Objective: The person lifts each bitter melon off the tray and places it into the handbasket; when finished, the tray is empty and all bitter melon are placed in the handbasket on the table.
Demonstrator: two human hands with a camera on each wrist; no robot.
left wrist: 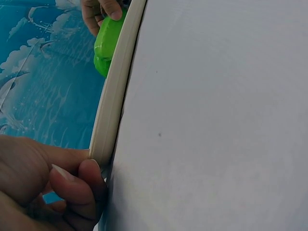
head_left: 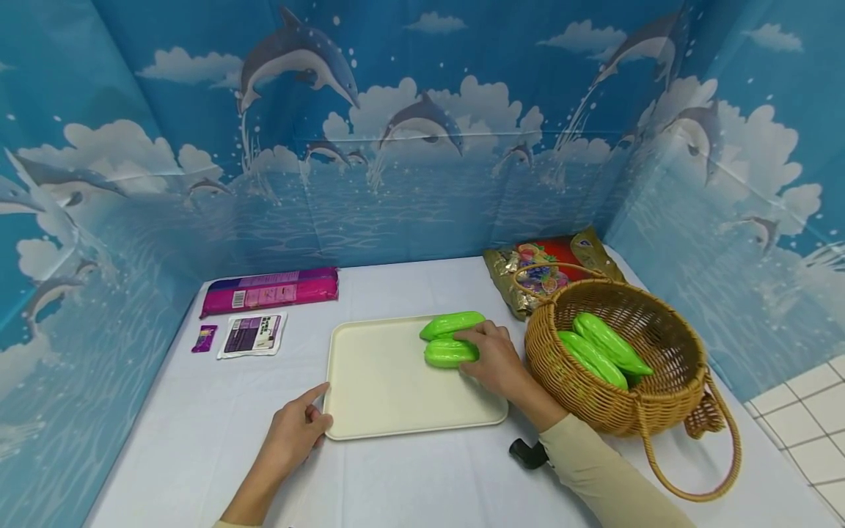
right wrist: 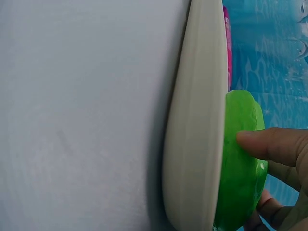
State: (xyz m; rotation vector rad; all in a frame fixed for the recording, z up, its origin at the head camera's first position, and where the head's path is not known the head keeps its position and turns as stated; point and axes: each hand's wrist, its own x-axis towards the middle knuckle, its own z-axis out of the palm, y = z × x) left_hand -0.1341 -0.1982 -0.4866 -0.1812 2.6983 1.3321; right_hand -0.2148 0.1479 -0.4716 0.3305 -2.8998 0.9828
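Note:
A cream rectangular tray (head_left: 383, 396) lies on the white tabletop. Two bright green, ridged bitter melons sit side by side at its right back: the far bitter melon (head_left: 452, 323) and the near bitter melon (head_left: 449, 353). My right hand (head_left: 491, 359) pinches the near one, its thumb pressed on the green skin (right wrist: 238, 178) in the right wrist view. At the tray's left edge, my left hand (head_left: 293, 433) holds the rim with index finger and thumb, other fingers curled. More bitter melons (head_left: 610, 343) lie in a brown wicker basket (head_left: 568, 389) on the right.
Behind the basket lies a gold-and-red bag (head_left: 515, 282). A pink-purple packet (head_left: 271, 290), a white-and-purple pouch (head_left: 253, 335) and a small purple sachet (head_left: 205, 338) are at the back left. A black object (head_left: 527, 453) sits by the right forearm. A dolphin-print curtain (head_left: 409, 198) surrounds the table.

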